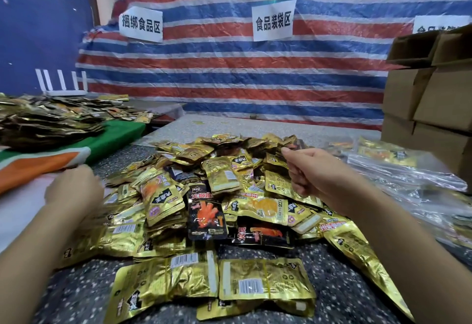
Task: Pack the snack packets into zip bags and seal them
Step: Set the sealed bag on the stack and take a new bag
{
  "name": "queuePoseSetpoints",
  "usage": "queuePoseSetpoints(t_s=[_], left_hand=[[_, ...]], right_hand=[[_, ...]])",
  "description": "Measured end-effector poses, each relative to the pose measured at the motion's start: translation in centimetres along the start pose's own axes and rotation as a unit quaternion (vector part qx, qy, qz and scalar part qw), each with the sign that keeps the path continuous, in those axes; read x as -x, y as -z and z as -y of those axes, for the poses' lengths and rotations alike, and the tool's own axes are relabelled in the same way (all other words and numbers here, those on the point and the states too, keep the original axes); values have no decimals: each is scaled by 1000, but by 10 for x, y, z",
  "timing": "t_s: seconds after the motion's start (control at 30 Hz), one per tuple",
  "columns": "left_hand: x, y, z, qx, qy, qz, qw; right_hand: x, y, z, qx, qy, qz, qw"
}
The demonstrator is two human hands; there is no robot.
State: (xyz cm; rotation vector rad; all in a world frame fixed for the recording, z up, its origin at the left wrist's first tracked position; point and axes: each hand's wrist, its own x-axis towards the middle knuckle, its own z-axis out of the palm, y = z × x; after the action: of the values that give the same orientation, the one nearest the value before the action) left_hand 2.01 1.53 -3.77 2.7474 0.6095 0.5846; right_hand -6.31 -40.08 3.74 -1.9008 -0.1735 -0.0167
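- Loose gold foil snack packets (265, 279) lay nearest on the speckled grey tabletop (76, 298), unbagged; most packing looked left to do.
- Right hand (310, 173) pinched a gold packet's edge above the heap; left hand (72, 190) was blurred, its grip impossible to tell.
- Clear plastic zip bags (408, 178) lay far right, some apparently filled; seals unreadable.

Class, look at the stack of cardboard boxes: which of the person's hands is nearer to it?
Right. The right hand is over the packet pile's far side, toward the cardboard boxes; the left hand is at the pile's opposite edge.
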Motion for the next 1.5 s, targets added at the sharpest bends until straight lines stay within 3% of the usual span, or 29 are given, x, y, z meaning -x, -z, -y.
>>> queuePoseSetpoints(t_s=[0.33,1.03,1.33,1.5], left_hand=[[-4,-5,11,13,29,-25,999],[-9,-15,23,-21,-6,-22,1000],[-5,0,19,53,20,-163,985],[8,6,12,80,-50,-227,969]], right_hand=[[-1,-3,-1,15,0,-8,1000],[-4,-2,-4,25,2,-7,1000],[-1,-3,-2,29,0,-7,1000],[-2,-4,-2,33,-2,-6,999]])
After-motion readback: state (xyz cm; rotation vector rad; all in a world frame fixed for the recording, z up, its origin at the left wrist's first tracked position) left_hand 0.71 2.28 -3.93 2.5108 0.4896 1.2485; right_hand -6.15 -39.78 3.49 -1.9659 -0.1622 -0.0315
